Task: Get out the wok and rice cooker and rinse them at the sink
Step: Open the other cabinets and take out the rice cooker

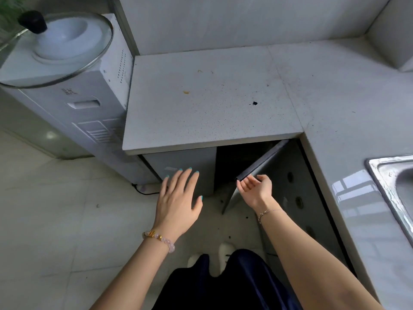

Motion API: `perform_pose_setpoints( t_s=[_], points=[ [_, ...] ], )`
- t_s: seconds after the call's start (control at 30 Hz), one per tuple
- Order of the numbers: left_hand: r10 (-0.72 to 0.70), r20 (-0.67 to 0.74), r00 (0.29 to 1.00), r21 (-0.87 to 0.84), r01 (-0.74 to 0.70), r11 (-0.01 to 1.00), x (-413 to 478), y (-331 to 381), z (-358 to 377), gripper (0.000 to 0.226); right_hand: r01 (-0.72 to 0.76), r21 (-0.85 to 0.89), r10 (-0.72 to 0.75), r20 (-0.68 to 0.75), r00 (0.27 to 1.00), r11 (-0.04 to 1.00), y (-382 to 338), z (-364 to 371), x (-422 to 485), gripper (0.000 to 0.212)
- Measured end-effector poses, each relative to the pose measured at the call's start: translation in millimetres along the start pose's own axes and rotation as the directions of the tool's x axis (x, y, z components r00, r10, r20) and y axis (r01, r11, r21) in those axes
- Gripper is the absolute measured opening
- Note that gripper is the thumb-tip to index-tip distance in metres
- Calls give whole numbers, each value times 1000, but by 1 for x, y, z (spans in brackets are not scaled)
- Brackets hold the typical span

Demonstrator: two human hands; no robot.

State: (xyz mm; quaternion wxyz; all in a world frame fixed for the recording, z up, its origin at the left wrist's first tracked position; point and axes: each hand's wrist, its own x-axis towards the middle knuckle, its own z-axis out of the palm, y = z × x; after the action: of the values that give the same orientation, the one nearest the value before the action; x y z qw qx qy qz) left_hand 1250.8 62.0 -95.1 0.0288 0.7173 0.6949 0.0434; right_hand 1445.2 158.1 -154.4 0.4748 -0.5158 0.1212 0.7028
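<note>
Counter (212,97), grey and speckled, fills the middle and bends round to the right. Pale floor tiles (55,220) lie below on the left. A tall white machine (89,104) stands just beside the counter's left end. A round glass lid (73,63) with a black knob (33,21) sits on top of it.

Under the counter are two cupboard doors. The left door (185,159) is closed. The right door (263,159) stands open, swung out on the right. The space behind it is dark, so I cannot tell if the wok or the rice cooker is in there.

The metal sink (384,173) is set in the counter at the far right edge.

A dark skirt (223,287) and white shoes (225,249) show at the bottom.

The left hand (178,202) is spread wide with straight fingers, in front of the closed door. The right hand (257,189) has curled fingers at the loose top corner of the open door. I cannot tell if it pinches the door or only touches it.

A bead bracelet (159,239) is on the left wrist. A thin chain (268,212) is on the right wrist.

A yellow crumb (186,92) and a black speck (255,103) lie on the counter.
</note>
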Motion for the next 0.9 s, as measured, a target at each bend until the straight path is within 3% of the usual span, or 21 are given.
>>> perform_pose_setpoints(
  t_s=[0.27,0.4,0.53,0.67,0.9],
  points=[
    [132,-53,990,21,-131,991,0,-4,1,55,93,-105,-106,-124,987,990,-19,-50,-16,26],
    [169,-58,984,12,-168,986,7,0,3,55,160,-182,-191,-170,967,970,-41,-84,-20,56],
    [205,-49,977,6,-205,979,13,6,9,58,261,-417,-403,-299,865,870,-58,-100,-35,29],
    [225,-41,974,13,-225,974,18,11,13,56,310,-523,-504,-281,817,794,-65,-110,-32,48],
    [211,-11,977,18,-211,977,21,-1,17,58,325,-551,-531,-266,804,769,-68,-114,-34,47]
  ],
)
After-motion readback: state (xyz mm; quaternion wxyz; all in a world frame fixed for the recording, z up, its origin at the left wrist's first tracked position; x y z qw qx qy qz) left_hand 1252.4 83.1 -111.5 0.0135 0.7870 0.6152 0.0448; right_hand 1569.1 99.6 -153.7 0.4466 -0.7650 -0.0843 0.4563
